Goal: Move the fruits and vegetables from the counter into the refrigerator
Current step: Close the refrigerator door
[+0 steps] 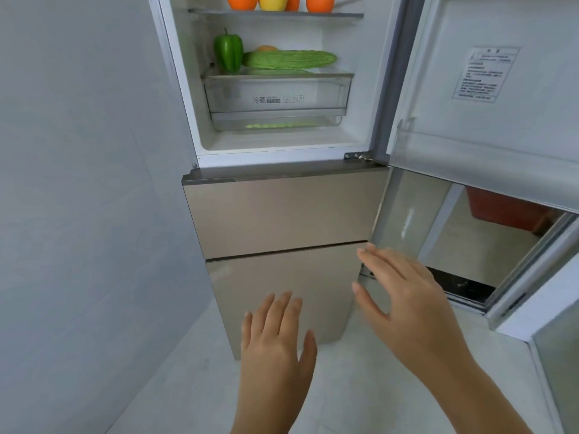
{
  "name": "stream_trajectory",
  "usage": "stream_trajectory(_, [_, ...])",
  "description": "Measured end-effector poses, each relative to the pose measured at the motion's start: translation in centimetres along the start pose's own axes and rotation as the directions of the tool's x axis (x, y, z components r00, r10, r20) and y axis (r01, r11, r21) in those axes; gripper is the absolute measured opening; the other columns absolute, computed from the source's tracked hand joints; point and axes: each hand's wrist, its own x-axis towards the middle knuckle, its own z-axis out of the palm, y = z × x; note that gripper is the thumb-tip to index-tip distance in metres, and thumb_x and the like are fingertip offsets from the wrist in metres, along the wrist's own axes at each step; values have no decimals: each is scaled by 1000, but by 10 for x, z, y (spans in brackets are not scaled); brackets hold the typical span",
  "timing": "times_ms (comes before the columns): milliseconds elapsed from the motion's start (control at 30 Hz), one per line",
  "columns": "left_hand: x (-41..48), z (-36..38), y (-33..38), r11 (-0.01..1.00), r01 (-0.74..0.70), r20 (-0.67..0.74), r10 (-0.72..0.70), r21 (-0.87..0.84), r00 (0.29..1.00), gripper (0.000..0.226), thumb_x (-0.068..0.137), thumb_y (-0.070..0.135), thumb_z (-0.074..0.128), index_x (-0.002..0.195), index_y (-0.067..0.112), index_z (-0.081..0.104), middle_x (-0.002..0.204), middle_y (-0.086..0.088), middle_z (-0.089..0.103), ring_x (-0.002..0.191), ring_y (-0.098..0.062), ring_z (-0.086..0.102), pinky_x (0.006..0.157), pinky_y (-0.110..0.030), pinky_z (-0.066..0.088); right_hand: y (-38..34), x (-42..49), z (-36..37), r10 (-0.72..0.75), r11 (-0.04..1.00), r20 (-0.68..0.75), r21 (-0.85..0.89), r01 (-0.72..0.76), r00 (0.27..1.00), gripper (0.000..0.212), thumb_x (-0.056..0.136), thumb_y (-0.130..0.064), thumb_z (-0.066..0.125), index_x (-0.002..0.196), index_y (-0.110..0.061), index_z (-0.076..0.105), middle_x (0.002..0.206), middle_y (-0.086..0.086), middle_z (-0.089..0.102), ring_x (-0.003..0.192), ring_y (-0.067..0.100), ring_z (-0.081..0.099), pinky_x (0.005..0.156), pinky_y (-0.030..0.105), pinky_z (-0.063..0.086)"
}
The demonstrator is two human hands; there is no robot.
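Refrigerator is seen with its upper door swung open; a bitter gourd and green pepper are laid above the clear drawer. Left hand and right hand are held spread, empty.

Three oranges and one yellow fruit are sitting on the far shelf. Below are lying one green pepper and one bitter gourd.
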Motion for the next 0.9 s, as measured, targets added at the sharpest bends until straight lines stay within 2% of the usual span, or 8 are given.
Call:
stream_trajectory(167, [8,9,32,998,-64,20,64,-4,998,41,81,34,42,113,15,57,115,-4,65,112,-25,57,90,-53,44,36,-15,-25,98,995,-20,-7,-98,995,51,83,-41,42,120,-10,58,119,9,63,108,30,58,88,55,48])
stream_trajectory(300, [25,26,67,994,-108,-18,108,-23,994,41,81,33,42,112,13,59,113,-4,66,111,-25,57,90,-54,45,74,-16,-45,114,993,-87,-30,-117,990,45,81,-33,54,118,-7,59,114,10,65,103,28,61,89,40,40])
stream_trajectory(400, [35,49,102,989,-143,-18,142,-43,990,39,80,34,42,114,16,53,112,-5,66,107,-26,60,86,-55,48,115,-12,-68,134,987,-126,-70,-144,983,45,76,-27,60,116,-5,60,111,12,66,99,29,63,85,35,37])
stream_trajectory(500, [53,72,147,982,-170,0,171,-81,985,41,80,34,43,113,15,56,111,-5,67,106,-26,62,81,-56,50,163,-8,-97,171,980,-157,-78,-185,973,40,80,-23,65,116,-5,60,111,12,66,99,31,62,85,36,38])
stream_trajectory(567, [72,87,183,973,-204,2,206,-109,979,43,80,34,43,112,13,61,113,-4,66,108,-25,61,83,-55,50,197,-5,-116,221,969,-170,-76,-237,960,42,79,-21,69,117,-5,59,114,14,64,102,34,61,86,38,38])
stream_trajectory(700, [110,118,251,939,-297,-21,298,-176,954,44,81,37,42,115,15,59,117,-2,64,112,-23,57,89,-50,49,267,0,-155,287,943,-236,-101,-317,929,43,82,-26,62,119,-5,58,117,15,62,107,35,56,89,36,33])
stream_trajectory(800, [125,142,291,916,-347,-38,346,-201,937,44,81,38,41,118,18,56,120,1,62,117,-16,48,96,-47,41,319,2,-182,299,928,-298,-132,-350,907,41,86,-26,60,121,-5,56,121,16,59,112,34,53,92,36,33])
stream_trajectory(900, [133,161,320,886,-403,-72,397,-230,915,42,82,37,42,119,20,52,121,1,61,118,-11,40,98,-50,27,365,10,-197,356,908,-279,-124,-401,892,52,86,-31,56,133,-11,45,136,13,47,125,31,41,101,44,34])
